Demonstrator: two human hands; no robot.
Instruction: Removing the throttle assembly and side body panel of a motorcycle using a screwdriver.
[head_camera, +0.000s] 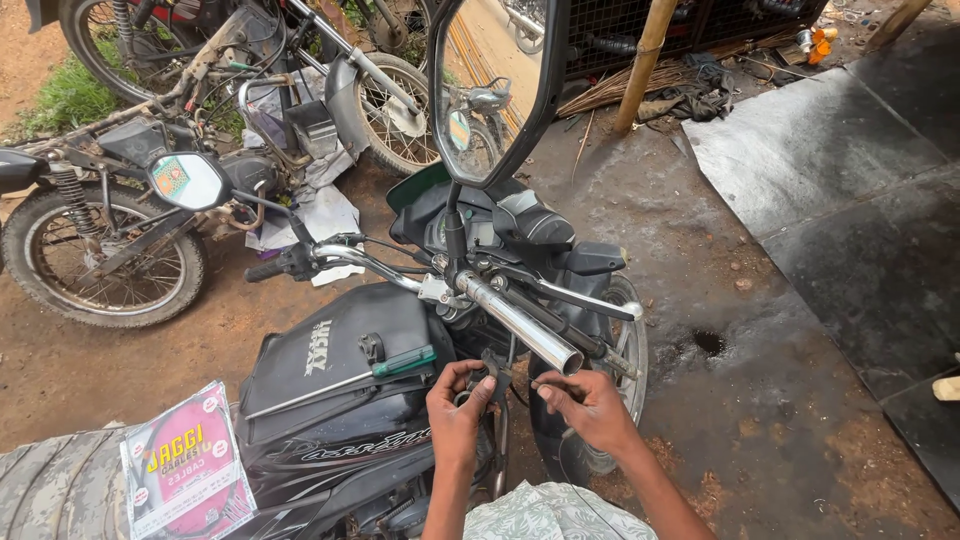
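Throttle housing (487, 372), a small dark metal/plastic part, sits just below the open end of the bare chrome handlebar tube (522, 325), on the bike's right side. Left hand (456, 408) has fingers pressed round it, thumb on top. Right hand (590, 402) pinches something thin, prob. a cable end, btwn thumb & fingertips; too small to be sure. Housing looks light, stiff, likely greasy so slippery; best held by its body, not the thin cable, which would kink.

Around: green-handled screwdriver (345, 380) lies across the black fuel tank (330, 350), near its right edge, close to the left hand & could roll off. Packaged cable (185, 470) rests at the tank's rear-left corner. Front brake lever (585, 300) runs just beside the tube & crowds the space. Mirror (485, 90) stands above on its stalk. Stripped motorcycles (150, 170) are parked well apart on the dirt.
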